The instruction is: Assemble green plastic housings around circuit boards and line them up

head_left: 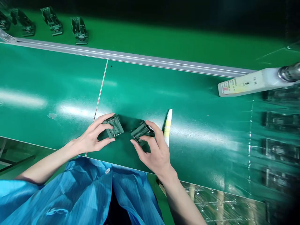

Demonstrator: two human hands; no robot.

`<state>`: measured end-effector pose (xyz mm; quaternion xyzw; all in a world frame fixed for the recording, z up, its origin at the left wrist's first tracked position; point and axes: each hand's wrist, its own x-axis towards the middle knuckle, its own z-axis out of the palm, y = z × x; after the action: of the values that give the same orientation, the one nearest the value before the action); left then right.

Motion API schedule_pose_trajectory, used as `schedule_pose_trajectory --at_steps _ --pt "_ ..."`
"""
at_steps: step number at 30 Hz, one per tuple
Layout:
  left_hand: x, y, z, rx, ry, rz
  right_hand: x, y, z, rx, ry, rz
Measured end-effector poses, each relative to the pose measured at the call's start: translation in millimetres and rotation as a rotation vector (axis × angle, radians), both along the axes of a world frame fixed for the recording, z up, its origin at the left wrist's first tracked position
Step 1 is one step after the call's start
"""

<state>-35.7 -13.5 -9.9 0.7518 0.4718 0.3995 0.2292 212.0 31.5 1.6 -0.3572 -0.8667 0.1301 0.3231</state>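
Observation:
My left hand [98, 134] grips a dark, boxy moulded part [115, 126] with ridged slots, fingers on its upper side and thumb below. In my right hand [154, 143] is a second dark moulded part [142, 131], tilted, held between thumb and fingers. The two parts are apart, with a narrow strip of green surface between them. Just right of my right hand lies a white and yellow marker-like stick [167, 126]; its lower end is near the hand. What the parts are for cannot be made out.
Similar dark parts [80, 30] lie on the green belt beyond a metal rail [145, 61]. A white labelled bottle [246, 82] lies at the upper right. More dark parts [280, 150] sit behind clear plastic at the right. A seam [100, 90] crosses the green table [199, 162].

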Motion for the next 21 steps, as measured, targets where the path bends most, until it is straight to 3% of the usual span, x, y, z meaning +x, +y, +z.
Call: schedule_pose_trajectory --at_steps 8,11,16,19,21 --pt "-2 7 -2.3 -0.211 -0.167 -0.094 -33 20 29.0 -0.133 -0.327 0.313" --pt "-7 -5 -1.5 -0.318 -0.144 -0.102 -45 15 28.5 -0.080 -0.456 0.285" --pt "-23 -26 -15.3 -0.474 -0.223 -0.024 -58 5 7.1 0.039 -0.437 0.217" --pt "-30 -22 -27.0 -0.576 -0.307 0.021 -60 6 -0.3 0.025 -0.444 0.204" --pt "-32 -15 -31.9 -0.544 -0.330 0.038 -60 5 -0.2 0.006 -0.454 0.191"
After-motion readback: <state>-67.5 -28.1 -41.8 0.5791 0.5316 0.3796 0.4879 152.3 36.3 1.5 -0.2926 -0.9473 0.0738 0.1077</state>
